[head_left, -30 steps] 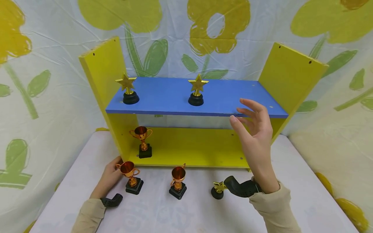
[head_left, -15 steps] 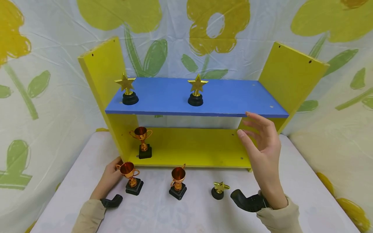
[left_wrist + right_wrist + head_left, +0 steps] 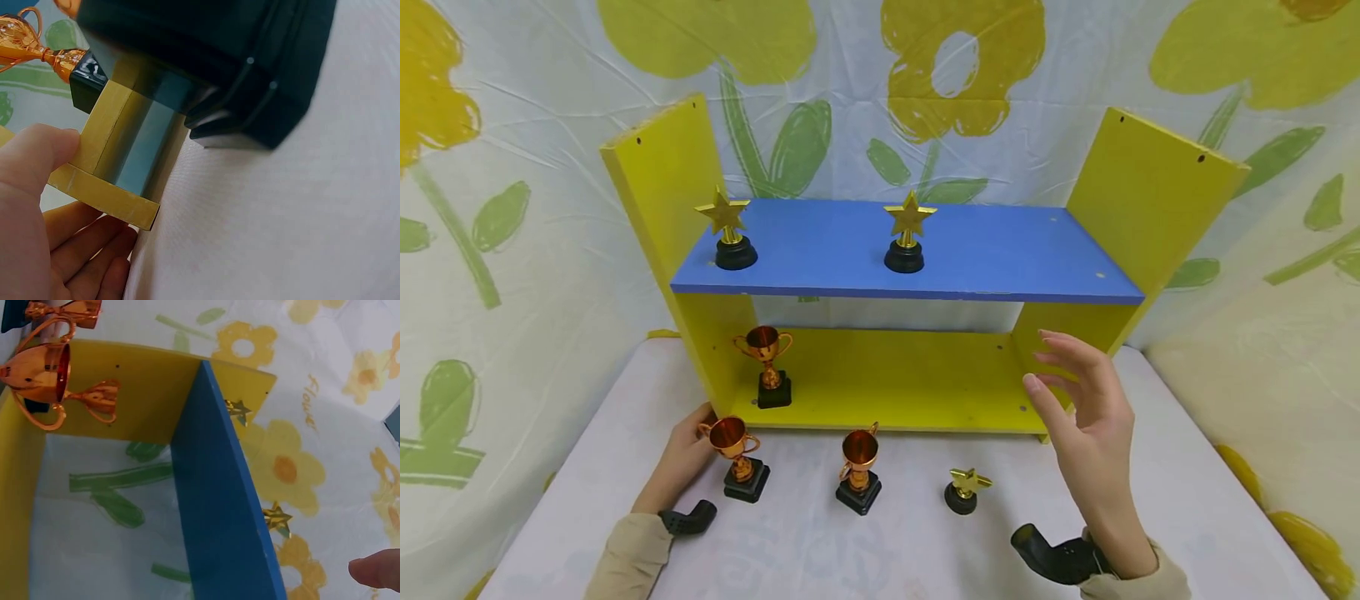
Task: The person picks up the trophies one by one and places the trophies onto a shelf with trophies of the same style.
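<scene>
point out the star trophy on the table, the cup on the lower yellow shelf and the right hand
Star trophy (image 3: 967,483), head view: on its gold star.
Cup (image 3: 769,377), head view: on its stem.
Right hand (image 3: 1095,429), head view: near the thumb's base.

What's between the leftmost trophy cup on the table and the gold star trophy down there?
Another copper-coloured trophy cup stands between them, with bare tabletop on either side; the head view shows this.

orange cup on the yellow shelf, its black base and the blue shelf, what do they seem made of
Orange cup: polished metal or metallised plastic, from its bright, coppery reflections; the look can't settle which. Black base: probably smooth plastic, given its glossy glints. Blue shelf: likely painted board, judging by its flat, even colour.
</scene>
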`<state>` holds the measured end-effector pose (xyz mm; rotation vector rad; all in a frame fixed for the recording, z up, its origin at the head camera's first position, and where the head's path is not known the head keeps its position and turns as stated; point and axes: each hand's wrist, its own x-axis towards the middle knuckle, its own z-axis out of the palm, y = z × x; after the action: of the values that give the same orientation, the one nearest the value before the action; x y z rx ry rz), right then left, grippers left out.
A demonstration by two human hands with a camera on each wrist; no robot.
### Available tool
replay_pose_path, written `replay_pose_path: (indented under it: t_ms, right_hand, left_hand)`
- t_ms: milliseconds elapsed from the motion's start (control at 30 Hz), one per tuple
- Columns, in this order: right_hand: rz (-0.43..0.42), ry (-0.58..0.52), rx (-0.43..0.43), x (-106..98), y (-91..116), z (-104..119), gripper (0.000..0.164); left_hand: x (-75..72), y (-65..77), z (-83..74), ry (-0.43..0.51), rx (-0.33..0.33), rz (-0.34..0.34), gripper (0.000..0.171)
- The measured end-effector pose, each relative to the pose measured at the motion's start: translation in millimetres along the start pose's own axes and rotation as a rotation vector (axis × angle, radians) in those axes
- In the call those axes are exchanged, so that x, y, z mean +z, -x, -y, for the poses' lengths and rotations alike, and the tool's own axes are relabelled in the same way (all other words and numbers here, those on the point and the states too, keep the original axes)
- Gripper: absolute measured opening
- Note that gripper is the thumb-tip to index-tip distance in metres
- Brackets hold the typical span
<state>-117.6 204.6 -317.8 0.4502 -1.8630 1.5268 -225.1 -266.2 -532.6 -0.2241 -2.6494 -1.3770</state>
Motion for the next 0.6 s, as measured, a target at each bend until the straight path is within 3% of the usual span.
replay_pose_path:
  t_ms: [200,333,600]
  right_hand:
    - [0.027,0.111,0.098,-10.3,10.7,-5.4,0.046]
    - [0.063,0.126,0.145,-18.9,15.9,-10.2,0.042]
    - [0.19,0.215,0.037,-31.9,14.0,-18.3,0.033]
  left_hand:
    - [0.6,-0.1,-0.4,0.012,-0.002,0.0,0.044]
    - [1.5,0.7,0.0,0.012,0.006,-0.001,0.043]
    - [1.1,1.7,-0.8,0.011,-0.001,0.001,0.044]
